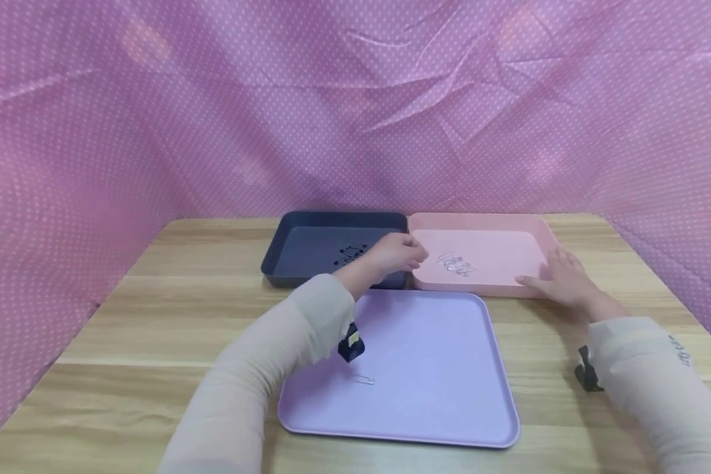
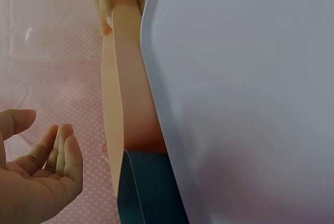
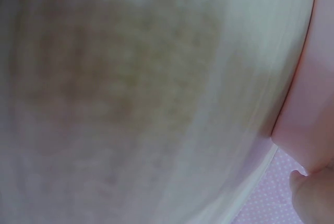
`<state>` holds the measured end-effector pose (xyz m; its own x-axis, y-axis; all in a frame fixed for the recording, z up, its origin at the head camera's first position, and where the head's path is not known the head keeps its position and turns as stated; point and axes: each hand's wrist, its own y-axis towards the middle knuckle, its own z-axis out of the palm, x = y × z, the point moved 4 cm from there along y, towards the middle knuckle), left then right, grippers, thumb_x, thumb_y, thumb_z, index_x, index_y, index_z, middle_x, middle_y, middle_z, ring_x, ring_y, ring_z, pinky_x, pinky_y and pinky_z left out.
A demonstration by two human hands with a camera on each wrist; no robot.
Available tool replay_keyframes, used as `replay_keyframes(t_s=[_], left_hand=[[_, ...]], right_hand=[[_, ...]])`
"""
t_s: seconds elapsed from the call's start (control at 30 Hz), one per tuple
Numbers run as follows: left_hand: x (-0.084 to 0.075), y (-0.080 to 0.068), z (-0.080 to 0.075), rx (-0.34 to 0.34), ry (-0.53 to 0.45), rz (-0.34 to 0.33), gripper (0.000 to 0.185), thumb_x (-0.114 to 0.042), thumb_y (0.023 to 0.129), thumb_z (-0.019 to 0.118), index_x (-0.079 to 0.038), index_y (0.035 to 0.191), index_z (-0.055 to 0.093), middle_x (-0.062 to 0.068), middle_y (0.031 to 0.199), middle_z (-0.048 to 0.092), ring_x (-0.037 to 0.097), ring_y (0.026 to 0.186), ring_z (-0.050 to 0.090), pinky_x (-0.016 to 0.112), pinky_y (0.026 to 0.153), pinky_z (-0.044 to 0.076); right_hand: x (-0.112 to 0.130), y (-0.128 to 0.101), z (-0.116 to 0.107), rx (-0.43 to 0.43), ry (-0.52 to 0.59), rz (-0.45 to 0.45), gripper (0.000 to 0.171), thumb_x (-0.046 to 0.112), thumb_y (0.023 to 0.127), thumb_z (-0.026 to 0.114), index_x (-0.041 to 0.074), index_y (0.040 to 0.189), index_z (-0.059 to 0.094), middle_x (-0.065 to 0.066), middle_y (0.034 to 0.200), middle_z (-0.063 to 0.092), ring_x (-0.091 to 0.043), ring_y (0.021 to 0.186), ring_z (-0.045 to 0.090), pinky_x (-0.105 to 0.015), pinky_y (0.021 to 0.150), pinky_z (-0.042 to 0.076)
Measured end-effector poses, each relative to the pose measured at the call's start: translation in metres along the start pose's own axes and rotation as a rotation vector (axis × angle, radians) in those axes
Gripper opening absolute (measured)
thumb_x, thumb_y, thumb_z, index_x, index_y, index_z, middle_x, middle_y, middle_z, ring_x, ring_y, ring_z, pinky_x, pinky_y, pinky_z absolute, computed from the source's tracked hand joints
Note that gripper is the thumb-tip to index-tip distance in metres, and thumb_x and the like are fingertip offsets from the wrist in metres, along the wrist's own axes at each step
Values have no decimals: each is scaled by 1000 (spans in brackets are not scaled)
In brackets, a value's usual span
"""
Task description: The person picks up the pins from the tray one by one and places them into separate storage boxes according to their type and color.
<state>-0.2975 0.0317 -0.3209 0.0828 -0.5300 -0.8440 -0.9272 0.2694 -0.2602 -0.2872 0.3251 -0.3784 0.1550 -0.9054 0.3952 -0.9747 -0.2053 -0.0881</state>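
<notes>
In the head view my left hand (image 1: 395, 253) hovers where the dark tray (image 1: 308, 240) and the pink tray (image 1: 498, 247) meet. Its fingers are loosely bent and hold nothing; the left wrist view shows the thumb apart from the fingertips. My right hand (image 1: 565, 280) holds the pink tray at its front right corner, thumb over the front rim, fingers along the right side. Silver safety pins (image 1: 456, 264) lie in the pink tray, and black safety pins (image 1: 351, 253) in the dark one. A single silver safety pin (image 1: 364, 380) lies on the lavender tray (image 1: 426, 368).
All three trays stand on a wood-grain table (image 1: 154, 349), the lavender one in front of the other two. Pink dotted cloth (image 1: 332, 118) hangs behind and at both sides. A black wrist device (image 1: 351, 343) sits under the left sleeve, above the lavender tray.
</notes>
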Motion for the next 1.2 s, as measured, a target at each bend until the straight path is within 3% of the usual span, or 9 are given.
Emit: replay_keyframes(t_s=[0.33, 0.5, 0.8, 1.2], left_hand=[[5, -39, -12, 117, 20, 25, 21, -23, 84, 56, -8, 98, 58, 2, 92, 59, 13, 83, 57, 29, 78, 45], [16, -54, -21, 152, 28, 35, 22, -25, 85, 55, -9, 100, 57, 4, 95, 59, 15, 87, 56, 33, 82, 43], [40, -72, -33, 233, -9, 48, 29, -22, 84, 56, -2, 105, 56, 4, 98, 58, 15, 89, 56, 27, 78, 44], [79, -97, -29, 347, -30, 70, 28, -14, 79, 60, 3, 100, 57, 6, 89, 60, 15, 82, 56, 27, 75, 45]], right_hand=[[2, 2, -1, 5, -28, -12, 98, 53, 84, 40, -25, 122, -6, -42, 126, -14, -54, 116, -9, -58, 93, -4], [3, 3, -1, 4, -39, -19, 98, 53, 84, 41, -25, 122, -6, -43, 126, -13, -55, 115, -7, -57, 93, -3], [2, 4, -3, 3, -46, -20, 98, 52, 84, 40, -27, 121, -5, -45, 125, -11, -55, 116, -7, -56, 94, -4], [1, 3, 0, 32, -36, 1, 100, 54, 84, 39, -26, 121, -8, -43, 125, -15, -53, 116, -11, -56, 94, -5]])
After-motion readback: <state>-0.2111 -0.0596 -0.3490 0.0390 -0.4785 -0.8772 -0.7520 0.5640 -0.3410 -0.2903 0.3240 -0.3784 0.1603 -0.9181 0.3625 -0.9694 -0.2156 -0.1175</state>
